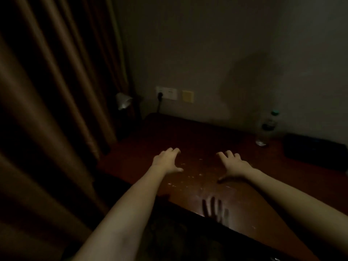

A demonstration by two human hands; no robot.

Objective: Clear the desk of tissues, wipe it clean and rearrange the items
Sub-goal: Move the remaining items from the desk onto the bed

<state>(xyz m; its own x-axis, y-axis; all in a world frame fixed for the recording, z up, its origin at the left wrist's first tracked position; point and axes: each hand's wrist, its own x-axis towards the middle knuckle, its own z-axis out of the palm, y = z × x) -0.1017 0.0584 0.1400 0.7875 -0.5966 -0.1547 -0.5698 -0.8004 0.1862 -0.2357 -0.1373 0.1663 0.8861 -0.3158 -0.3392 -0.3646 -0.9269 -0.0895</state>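
Head view: left hand (166, 161) and right hand (233, 163) were spread wide, holding nothing, over the counter (197, 134).
White flecks (188, 176) lay between the hands and a bottle (266, 129) stood beyond the right one; wiping looked due, which would call for fetching a cloth.

Dim light. Left hand (166, 161) and right hand (233, 164) both out over the desk (197, 132), fingers spread, nothing held; contact with the top unclear. White specks (188, 176) on the wood between the thumbs. Bottle (265, 129) upright well beyond the right fingertips, dark box (310, 149) further right. Wall sockets (166, 93) beyond the left fingertips, curtain (47, 91) to their left.
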